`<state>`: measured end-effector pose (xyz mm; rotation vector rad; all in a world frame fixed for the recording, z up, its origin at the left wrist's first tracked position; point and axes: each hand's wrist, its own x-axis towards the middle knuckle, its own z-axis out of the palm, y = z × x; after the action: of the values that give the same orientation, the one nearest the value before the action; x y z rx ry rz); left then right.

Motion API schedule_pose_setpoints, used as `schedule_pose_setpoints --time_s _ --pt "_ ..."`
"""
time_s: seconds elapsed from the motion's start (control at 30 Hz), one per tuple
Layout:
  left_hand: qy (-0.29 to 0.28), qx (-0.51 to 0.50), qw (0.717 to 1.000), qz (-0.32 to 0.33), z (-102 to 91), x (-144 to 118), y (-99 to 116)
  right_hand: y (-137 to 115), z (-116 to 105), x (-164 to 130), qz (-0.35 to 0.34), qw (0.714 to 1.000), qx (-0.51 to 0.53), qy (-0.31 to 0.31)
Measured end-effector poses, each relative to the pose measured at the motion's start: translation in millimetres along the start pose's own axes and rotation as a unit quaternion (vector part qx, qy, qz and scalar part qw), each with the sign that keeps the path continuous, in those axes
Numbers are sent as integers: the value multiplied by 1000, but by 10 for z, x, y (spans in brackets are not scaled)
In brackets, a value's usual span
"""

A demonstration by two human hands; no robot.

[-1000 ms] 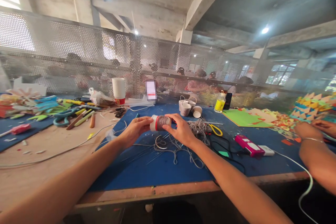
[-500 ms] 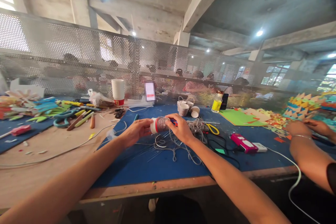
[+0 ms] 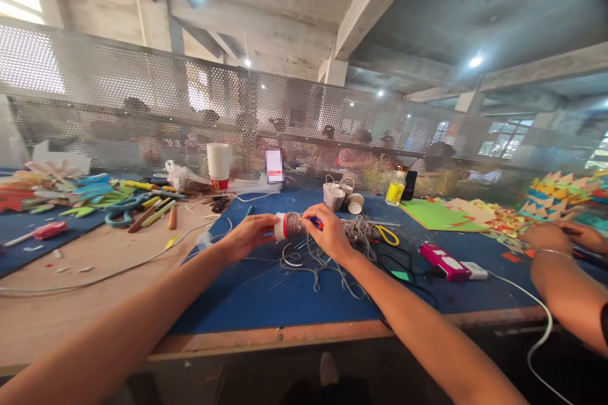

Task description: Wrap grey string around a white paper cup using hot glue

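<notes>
Spool (image 3: 291, 225) in both grips, pinched above loose cord (image 3: 323, 262), mid-mat (image 3: 294, 300).

Left hand (image 3: 247, 235), right hand (image 3: 327, 232): bare, ungloved. Both forearms uncovered, long, slender; no sleeves, rings or watch seen.

Craft workshop in a bare concrete industrial hall.
A long blue-covered wooden work surface (image 3: 294, 304) holds teal-handled scissors (image 3: 124, 210), a pink hot glue gun (image 3: 444, 262), sheets of green and orange cut paper (image 3: 434, 213) and tangled grey string (image 3: 327, 253); behind a perforated metal mesh screen (image 3: 142, 114), other people sit at benches.
</notes>
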<state>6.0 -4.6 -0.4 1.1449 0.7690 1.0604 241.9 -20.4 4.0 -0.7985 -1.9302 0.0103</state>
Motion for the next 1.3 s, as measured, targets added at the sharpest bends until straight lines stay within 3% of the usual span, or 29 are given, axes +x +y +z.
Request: schedule_pose_setpoints --time_s 0.23,0.43,0.6,0.83,1.0,1.17,1.3 --pt "15 7 1000 -2 -60 46 -12 -68 -74 6 -23 999 -36 -9" --pt "38 -5 999 11 -71 22 28 -167 -102 -13 -61 993 -61 -75" --pt "40 -9 999 13 -38 -2 54 -107 -127 -16 -61 991 -57 -109" --pt "32 -25 999 0 -59 76 15 112 -209 -2 2 993 -103 -65" --pt "41 -26 999 7 -101 104 -9 249 -245 34 69 979 -186 -46" --pt "48 -32 998 24 -147 82 8 338 -313 72 170 939 -294 -60" --pt "48 -21 998 33 -176 95 -2 422 -437 82 265 888 -350 -138"
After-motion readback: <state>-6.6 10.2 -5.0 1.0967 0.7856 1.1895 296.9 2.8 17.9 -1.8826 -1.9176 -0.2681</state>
